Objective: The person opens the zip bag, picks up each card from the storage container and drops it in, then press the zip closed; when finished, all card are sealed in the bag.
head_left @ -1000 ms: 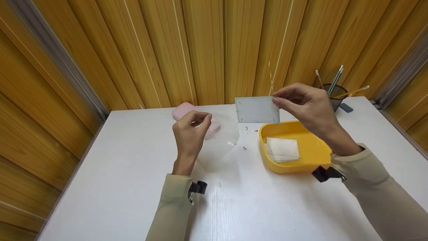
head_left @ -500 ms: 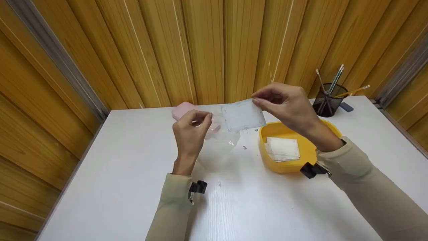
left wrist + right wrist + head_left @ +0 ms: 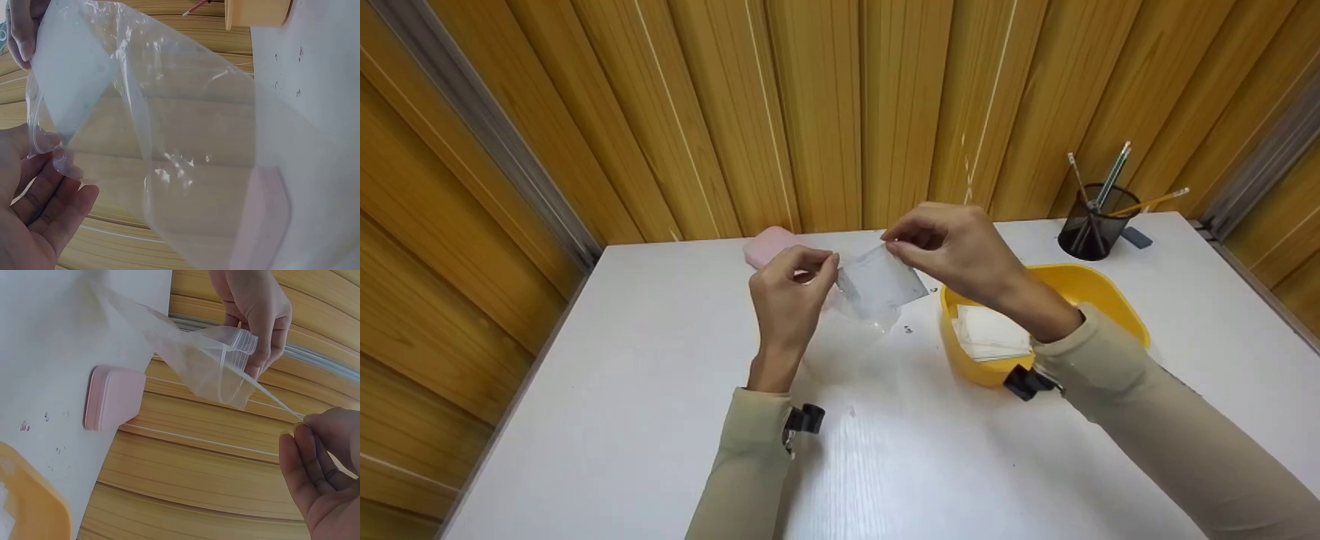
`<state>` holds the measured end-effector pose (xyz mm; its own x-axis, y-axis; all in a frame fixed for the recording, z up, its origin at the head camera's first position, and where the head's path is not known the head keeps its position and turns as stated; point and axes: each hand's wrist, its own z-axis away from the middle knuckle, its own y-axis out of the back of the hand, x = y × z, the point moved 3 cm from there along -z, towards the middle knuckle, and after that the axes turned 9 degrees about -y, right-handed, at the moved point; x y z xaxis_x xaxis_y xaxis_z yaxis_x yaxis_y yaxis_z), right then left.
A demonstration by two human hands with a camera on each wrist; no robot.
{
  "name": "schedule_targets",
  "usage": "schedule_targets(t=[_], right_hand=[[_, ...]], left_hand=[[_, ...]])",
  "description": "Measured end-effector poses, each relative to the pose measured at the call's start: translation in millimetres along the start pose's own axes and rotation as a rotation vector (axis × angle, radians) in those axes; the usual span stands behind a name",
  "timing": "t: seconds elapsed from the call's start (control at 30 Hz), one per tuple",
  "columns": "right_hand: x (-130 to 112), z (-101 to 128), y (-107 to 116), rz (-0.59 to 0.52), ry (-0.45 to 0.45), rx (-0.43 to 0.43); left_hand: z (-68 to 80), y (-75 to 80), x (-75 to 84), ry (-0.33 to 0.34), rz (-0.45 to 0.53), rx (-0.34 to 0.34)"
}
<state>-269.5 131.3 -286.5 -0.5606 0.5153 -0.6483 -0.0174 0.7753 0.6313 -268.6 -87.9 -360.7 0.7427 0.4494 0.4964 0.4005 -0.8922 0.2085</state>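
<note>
- Head view: a person in beige sleeves is working over a white table (image 3: 660, 420) set against a wall of yellow-brown wooden panels.
- The left hand (image 3: 789, 296) is raised above the middle of the table, its fingers and thumb pinching the rim of a clear, thin plastic zip bag (image 3: 851, 337) that is hanging down toward the tabletop.
- The right hand (image 3: 952, 251) is just to the right of it, pinching the top corner of a small, pale grey rectangular card (image 3: 880, 283); the card is tilting down to the left, its lower end sitting at the bag's mouth.
- A rounded pink box (image 3: 769, 246) is lying on the far side of the table, behind the left hand.
- A yellow plastic tray (image 3: 1102, 289) is sitting to the right, under the right forearm, holding a stack of white squares (image 3: 986, 337).
- A black mesh cup of pencils (image 3: 1093, 221) is standing at the far right.
- Left wrist view: the left hand (image 3: 34, 211) is gripping the clear bag's (image 3: 185, 169) edge at the lower left, while the right hand's fingertips (image 3: 22, 34) are holding the card (image 3: 67, 84) at the bag's opening.
- Right wrist view: the left hand (image 3: 256, 309) is pinching the bag's zip strip (image 3: 239, 349), and the right hand (image 3: 320, 467) is pinching the card edge-on; the pink box (image 3: 112, 399) is lying on the table beyond.
</note>
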Motion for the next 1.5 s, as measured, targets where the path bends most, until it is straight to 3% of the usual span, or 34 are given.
schedule_targets(t=[0.33,0.57,0.8,1.07,1.5], right_hand=[[-3,-6,-21,0.032,-0.020,-0.041],[-1,-7,-33,-0.022,-0.025,-0.072],[0,-7,-36,-0.024,-0.026,-0.106],[1,-6,-33,0.050,0.091,-0.058],[4,-4,-45,0.117,0.237,-0.101]], left_hand=[[-1.3,0.2,1.7,-0.005,0.000,-0.010],[-3.0,0.3,3.4,-0.038,-0.001,0.006],[-2.4,1.4,3.0,-0.024,-0.017,-0.001],[-1.9,2.1,0.4,-0.009,-0.032,-0.013],[-2.7,1.6,1.8,-0.054,-0.040,0.008]])
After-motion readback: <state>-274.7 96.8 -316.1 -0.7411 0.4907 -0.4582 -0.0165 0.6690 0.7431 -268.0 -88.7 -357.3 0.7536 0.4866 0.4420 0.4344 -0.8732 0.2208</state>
